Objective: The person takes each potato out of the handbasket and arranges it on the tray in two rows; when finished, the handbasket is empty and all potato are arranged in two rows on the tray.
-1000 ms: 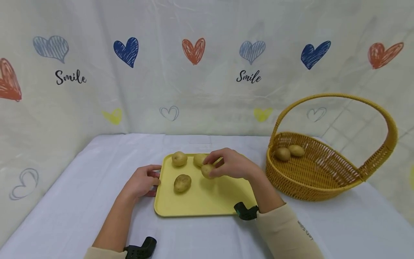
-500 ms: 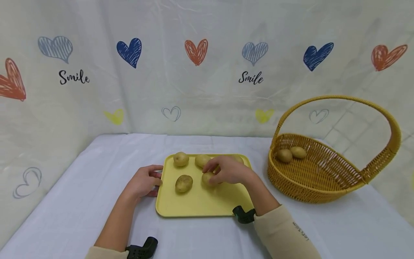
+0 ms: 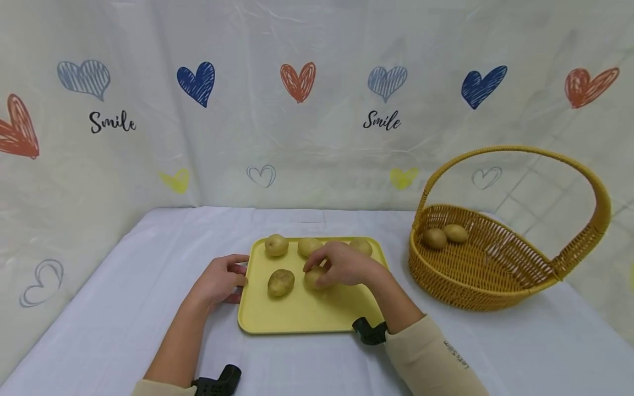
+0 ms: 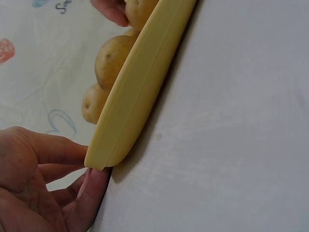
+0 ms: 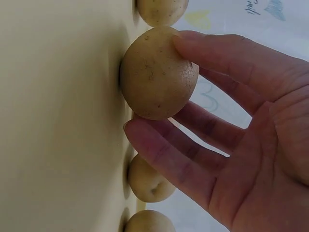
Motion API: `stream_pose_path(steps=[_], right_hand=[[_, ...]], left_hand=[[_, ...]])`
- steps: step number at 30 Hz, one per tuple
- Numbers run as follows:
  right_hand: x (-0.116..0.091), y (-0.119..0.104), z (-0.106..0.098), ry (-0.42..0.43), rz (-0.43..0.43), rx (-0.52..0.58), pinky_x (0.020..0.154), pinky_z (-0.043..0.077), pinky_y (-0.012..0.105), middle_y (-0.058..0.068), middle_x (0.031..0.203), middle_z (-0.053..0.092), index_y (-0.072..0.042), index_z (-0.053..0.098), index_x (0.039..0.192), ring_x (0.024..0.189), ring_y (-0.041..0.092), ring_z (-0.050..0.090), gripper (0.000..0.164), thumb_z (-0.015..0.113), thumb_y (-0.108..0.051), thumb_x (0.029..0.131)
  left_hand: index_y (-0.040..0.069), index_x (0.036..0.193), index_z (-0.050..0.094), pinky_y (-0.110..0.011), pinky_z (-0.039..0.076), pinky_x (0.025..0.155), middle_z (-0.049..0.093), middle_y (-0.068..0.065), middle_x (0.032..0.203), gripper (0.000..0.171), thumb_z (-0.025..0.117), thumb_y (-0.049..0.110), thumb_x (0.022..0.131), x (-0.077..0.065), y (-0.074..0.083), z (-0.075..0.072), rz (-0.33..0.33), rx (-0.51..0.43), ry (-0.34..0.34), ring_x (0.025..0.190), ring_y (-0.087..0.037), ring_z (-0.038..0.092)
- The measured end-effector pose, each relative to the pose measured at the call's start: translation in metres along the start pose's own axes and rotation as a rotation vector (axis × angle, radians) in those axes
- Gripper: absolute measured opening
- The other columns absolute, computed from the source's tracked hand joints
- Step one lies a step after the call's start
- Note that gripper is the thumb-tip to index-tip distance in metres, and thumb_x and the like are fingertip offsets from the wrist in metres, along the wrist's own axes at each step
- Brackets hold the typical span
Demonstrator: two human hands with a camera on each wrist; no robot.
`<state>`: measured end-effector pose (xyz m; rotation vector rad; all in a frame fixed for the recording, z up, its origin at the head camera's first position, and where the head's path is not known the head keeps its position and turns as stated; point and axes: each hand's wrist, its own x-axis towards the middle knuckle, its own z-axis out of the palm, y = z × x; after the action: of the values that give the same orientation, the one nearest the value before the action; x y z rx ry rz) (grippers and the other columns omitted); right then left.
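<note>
Thumb and fingers of my right hand (image 3: 344,265) grip a potato (image 5: 154,77) low over the yellow tray (image 3: 297,318); the right wrist view shows it right at the tray's surface. To its left lies another potato (image 3: 280,282). Along the tray's far side sit three more: a left potato (image 3: 276,245), a middle potato (image 3: 309,247) and a right potato (image 3: 361,246), the last partly behind my right hand. My left hand (image 3: 218,280) pinches the tray's left rim, with fingers above and below the edge in the left wrist view.
A wicker basket (image 3: 455,289) with a tall arched handle stands to the right of the tray, a brownish potato (image 3: 435,238) and a paler potato (image 3: 455,233) inside. A white cloth (image 3: 173,247) covers the table; a heart-printed curtain (image 3: 317,137) hangs behind.
My right hand has lowered the potato from above the tray to its surface and shifted slightly left. The far right potato has come into sight. My left hand stays at the rim.
</note>
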<state>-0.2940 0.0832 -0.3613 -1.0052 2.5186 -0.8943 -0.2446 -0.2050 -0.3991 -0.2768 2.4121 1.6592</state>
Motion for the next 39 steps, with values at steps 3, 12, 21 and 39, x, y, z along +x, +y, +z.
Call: stream_pose_path(steps=[3,12,21,39], right_hand=[[0.000,-0.001,0.000,-0.013,-0.001,0.013,0.085,0.054,0.026,0.004,0.110,0.075,-0.009,0.079,0.109,0.101,0.025,0.066,0.033,0.075,-0.001,0.077],[-0.003,-0.002,-0.002,-0.015,0.018,0.049,0.085,0.055,0.028,0.003,0.113,0.076,-0.010,0.079,0.110,0.100,0.021,0.069,0.030,0.079,-0.004,0.080],[-0.007,-0.003,-0.009,-0.001,0.083,0.092,0.084,0.056,0.032,-0.001,0.122,0.071,-0.013,0.078,0.113,0.110,0.026,0.067,0.034,0.083,-0.010,0.080],[-0.020,0.001,-0.028,-0.006,0.011,0.347,0.087,0.062,0.043,0.017,0.135,0.066,-0.014,0.073,0.125,0.115,0.028,0.068,0.029,0.070,-0.022,0.098]], left_hand=[[0.005,0.152,0.048,-0.035,0.061,0.068,0.056,-0.016,0.122,0.062,0.060,-0.004,0.092,0.000,0.000,-0.001,-0.002,0.001,0.001,0.093,-0.023,0.061],[0.005,0.151,0.050,-0.035,0.061,0.068,0.056,-0.015,0.120,0.061,0.060,-0.004,0.091,0.001,0.000,0.000,0.004,-0.009,0.002,0.093,-0.022,0.061],[0.004,0.152,0.048,-0.035,0.062,0.068,0.055,-0.016,0.121,0.062,0.059,-0.005,0.092,0.000,0.001,0.000,-0.005,-0.011,-0.001,0.094,-0.023,0.061],[0.005,0.152,0.049,-0.035,0.062,0.070,0.055,-0.016,0.123,0.061,0.060,-0.003,0.092,0.000,0.001,0.000,-0.003,-0.012,0.001,0.096,-0.023,0.061]])
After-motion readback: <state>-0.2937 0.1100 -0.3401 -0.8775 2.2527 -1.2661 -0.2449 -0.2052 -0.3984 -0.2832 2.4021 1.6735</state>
